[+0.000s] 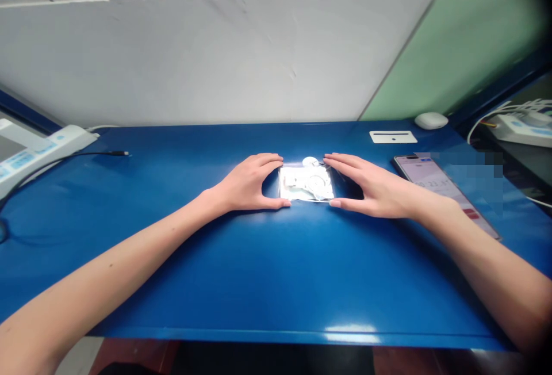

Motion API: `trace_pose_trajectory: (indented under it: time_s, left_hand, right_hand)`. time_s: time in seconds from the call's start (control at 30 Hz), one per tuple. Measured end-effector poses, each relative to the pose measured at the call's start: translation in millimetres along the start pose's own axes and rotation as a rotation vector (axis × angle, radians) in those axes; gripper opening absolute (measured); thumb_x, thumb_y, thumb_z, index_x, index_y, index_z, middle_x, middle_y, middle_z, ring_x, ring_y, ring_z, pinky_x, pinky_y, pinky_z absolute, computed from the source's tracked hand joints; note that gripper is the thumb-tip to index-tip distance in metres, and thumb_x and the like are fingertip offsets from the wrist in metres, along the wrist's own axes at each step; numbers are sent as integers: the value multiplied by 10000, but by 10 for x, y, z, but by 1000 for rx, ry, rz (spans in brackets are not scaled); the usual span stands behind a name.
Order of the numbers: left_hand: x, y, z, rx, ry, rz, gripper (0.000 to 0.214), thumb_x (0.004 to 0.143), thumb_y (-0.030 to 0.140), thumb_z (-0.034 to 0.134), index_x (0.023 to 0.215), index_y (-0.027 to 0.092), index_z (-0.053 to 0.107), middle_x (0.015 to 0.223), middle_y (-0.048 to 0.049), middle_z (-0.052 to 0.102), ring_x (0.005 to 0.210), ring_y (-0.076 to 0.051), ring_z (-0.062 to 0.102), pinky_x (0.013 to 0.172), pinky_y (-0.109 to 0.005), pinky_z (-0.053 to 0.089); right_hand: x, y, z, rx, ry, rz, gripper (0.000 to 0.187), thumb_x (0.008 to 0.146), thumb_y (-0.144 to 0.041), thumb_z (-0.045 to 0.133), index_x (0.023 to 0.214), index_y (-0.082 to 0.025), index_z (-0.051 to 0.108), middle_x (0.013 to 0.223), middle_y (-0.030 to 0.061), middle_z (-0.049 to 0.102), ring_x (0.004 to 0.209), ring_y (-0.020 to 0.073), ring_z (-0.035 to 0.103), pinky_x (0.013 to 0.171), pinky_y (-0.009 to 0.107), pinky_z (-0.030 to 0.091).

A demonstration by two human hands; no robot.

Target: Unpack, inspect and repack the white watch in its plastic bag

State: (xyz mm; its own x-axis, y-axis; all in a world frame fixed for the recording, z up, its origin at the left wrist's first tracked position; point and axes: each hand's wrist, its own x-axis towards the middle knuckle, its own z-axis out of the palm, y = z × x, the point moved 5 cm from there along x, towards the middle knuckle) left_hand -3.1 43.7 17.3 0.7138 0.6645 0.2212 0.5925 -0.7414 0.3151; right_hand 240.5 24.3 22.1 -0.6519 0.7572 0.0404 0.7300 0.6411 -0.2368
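Observation:
A small clear plastic packet (pixel 302 191) lies flat on the blue table, with something white inside; part of it looks like a coiled loop. Glare hides the details. At its upper edge shows a white round piece (pixel 309 161), and I cannot tell whether it is inside or on top. My left hand (pixel 254 182) is at the packet's left side, thumb and fingers spread apart at its corners. On the right side my right hand (pixel 366 185) mirrors it, thumb near the lower corner and fingers near the upper one. Both hands are open, fingertips at or very near the edges.
A phone (pixel 448 191) lies beyond my right forearm. Behind it are a white card with a dark slot (pixel 393 137) and a white rounded case (pixel 431 120). A power strip (pixel 38 153) and a black cable (pixel 99 155) sit at left. A wall panel (pixel 215 58) stands behind the blue table (pixel 276 277).

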Motion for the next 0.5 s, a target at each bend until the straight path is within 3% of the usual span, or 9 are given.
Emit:
trace_pose_trajectory:
  time_s: [0.5]
  left_hand:
    - [-4, 17, -15, -9, -25, -2, 820, 759, 660, 691, 1358, 122, 534, 1428, -194, 518, 1329, -347, 480, 1104, -484, 391]
  right_hand:
    - [3, -6, 15, 19, 21, -22, 894, 852, -620, 574, 1543, -124, 298, 1539, 222, 397, 1413, 390, 382, 1112, 575, 387]
